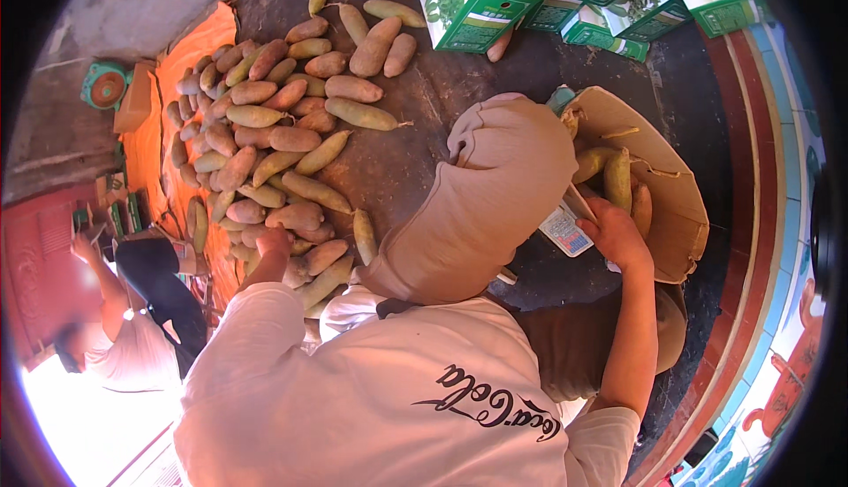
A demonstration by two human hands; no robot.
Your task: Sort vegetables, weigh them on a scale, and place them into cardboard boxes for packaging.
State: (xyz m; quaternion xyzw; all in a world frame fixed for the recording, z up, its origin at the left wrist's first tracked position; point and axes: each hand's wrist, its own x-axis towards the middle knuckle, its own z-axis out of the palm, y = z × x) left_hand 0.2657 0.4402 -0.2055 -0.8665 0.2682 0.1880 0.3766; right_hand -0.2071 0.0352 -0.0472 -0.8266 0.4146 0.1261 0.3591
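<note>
My left hand [274,241] reaches into a large pile of long produce [252,116], reddish-brown and green, shaped like tubers or slim melons. It touches pieces at the pile's near side; its fingers are mostly hidden. On the right, my right hand [618,232] is closed at the near edge of an open cardboard box [676,155]. Several green pieces [617,178] and a brown one [642,209] lie in that box. A white digital scale [565,231] with a keypad shows beside the right hand, partly covered by the box.
Green-and-white printed cartons [477,1] stand at the far right. An orange sheet [141,147] lies under the pile's left side. My bent knee [503,160] stands between pile and box. Another person [132,346] works at the left, near a teal round object [106,86].
</note>
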